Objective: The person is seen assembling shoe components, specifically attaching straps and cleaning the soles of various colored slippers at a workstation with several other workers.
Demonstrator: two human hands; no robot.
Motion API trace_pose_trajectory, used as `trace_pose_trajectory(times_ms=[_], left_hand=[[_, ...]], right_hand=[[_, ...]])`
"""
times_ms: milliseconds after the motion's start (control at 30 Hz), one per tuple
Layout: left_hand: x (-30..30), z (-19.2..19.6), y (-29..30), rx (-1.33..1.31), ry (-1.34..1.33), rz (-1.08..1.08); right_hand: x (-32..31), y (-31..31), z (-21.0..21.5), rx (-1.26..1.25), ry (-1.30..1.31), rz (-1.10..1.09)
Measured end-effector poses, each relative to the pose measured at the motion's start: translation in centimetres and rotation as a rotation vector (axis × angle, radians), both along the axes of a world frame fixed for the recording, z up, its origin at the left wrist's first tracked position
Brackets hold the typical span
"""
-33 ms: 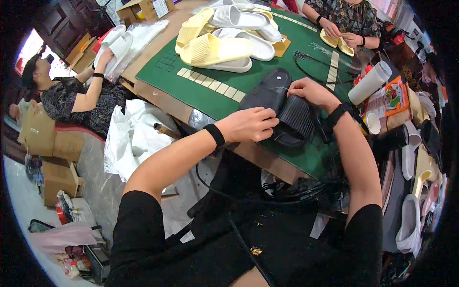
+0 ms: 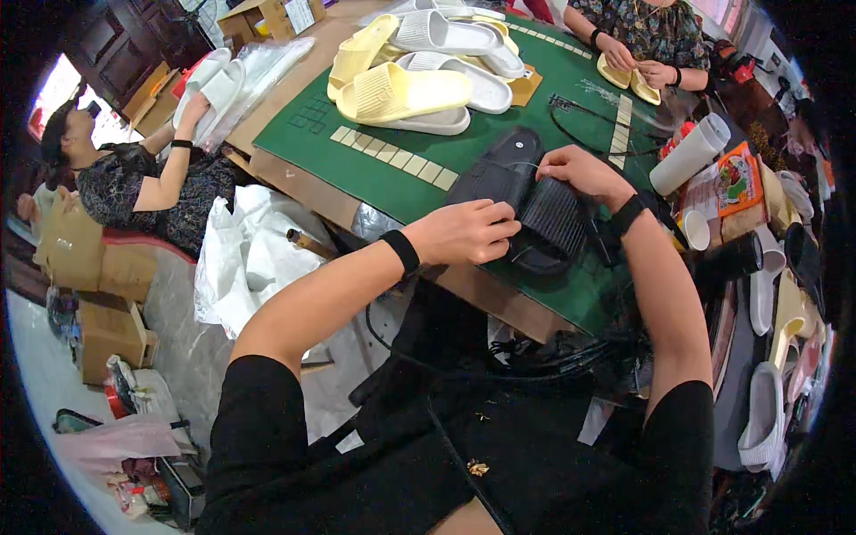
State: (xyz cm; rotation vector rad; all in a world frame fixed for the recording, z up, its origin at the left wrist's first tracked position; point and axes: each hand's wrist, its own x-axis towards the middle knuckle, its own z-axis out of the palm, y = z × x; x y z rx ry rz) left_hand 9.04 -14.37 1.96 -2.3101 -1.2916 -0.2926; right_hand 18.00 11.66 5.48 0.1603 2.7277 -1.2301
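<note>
The pair of black ridged slide sandals [image 2: 526, 201] is lying on the green mat [image 2: 357, 147] at the near edge of the counter [image 2: 294, 192], directly under both hands. The left hand [image 2: 464, 230] is pressing down on the near sandal, fingers curled over its edge and grasping it. The right hand [image 2: 580, 174] is closing over the ribbed strap of the same pair from the far side, fingertips pinching at the top edge; whether a thin thread or tag is between the fingers cannot be told.

Progress, as a judgement: the black pair is the only one being worked at this station. Beyond the grip, a stack of pale yellow and white slide sandals [image 2: 419, 62] is sitting on the far part of the mat, apparently set aside. A row of pale rectangular tiles [image 2: 392, 156] is lying between that stack and the hands.

To the right of the grip, a white roll [image 2: 691, 152] and a colourful packet [image 2: 736, 178] are resting on the counter. Across the counter, another person's hands [image 2: 637, 62] are holding a yellow sandal. To the left, a seated person [image 2: 134, 178] is reaching toward white sandals [image 2: 209, 80].
</note>
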Motion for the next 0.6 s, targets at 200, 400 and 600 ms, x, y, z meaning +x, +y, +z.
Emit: trace_pose_trajectory(times_ms=[200,400,600], left_hand=[[0.4,0.0,0.1,-0.096,-0.002,-0.025],[0.5,0.6,0.7,-0.026,-0.094,-0.022],[0.9,0.3,-0.9,-0.033,-0.598,0.094]], right_hand=[[0.3,0.5,-0.9,-0.138,-0.041,-0.083],[0.1,1.9,-2.6,-0.128,0.066,-0.050],[0.1,1.2,-2.2,-0.124,0.058,-0.048]])
